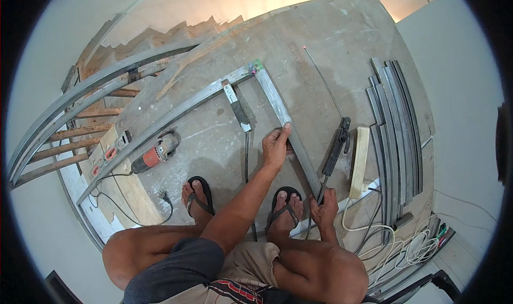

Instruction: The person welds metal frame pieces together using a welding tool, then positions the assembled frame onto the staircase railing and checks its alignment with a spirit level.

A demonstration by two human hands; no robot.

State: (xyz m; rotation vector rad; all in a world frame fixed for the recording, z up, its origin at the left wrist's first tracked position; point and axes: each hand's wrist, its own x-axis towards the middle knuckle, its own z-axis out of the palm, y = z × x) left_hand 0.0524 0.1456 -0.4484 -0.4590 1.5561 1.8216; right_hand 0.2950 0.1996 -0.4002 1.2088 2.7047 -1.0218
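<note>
My left hand (275, 149) is closed on the middle of a grey square metal tube (273, 94), thumb on its top face. My right hand (325, 209) is closed at the tube's near end, where the welding cable also passes by the fingers. A longer square tube (176, 111) meets the first at a corner, with green and pinkish marks at the joint (255, 67). A ground clamp (236, 106) with a cable sits on the longer tube. Beside my right hand is a black electrode holder (336, 146); its welding rod (325, 82) has a glowing red tip.
An orange angle grinder (155, 154) and a spirit level (111, 153) lie to the left. Several metal lengths (395, 138), a cream oblong piece (359, 162) and coiled white cable (417, 250) are at right. A stair railing (107, 87) borders the left side.
</note>
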